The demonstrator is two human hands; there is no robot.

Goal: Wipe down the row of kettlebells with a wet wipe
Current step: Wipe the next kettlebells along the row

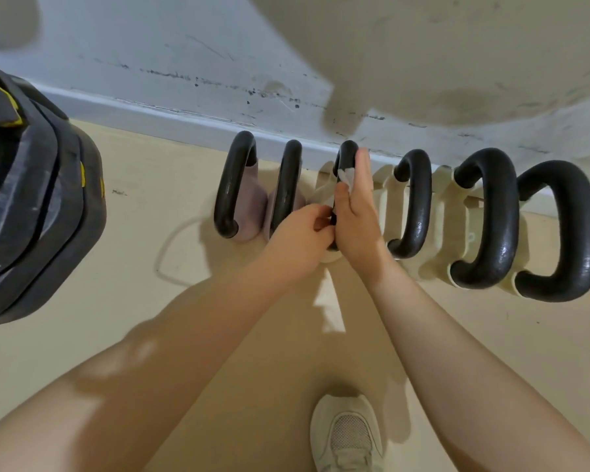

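Several kettlebells with black handles stand in a row along the wall on the beige floor. The two on the left [252,199] have pinkish bodies; the others [443,212] are cream. My right hand [355,212] presses a white wet wipe [346,175] against the handle of the third kettlebell [346,155]. My left hand [304,233] grips the near end of that same handle. The handles of the two at the far right [491,216] glisten as if wet.
A stack of black weight plates with yellow markings [31,199] stands at the left. A scuffed white wall and baseboard [184,114] run behind the row. My knee [150,369] and a pale sneaker [348,434] are in the foreground.
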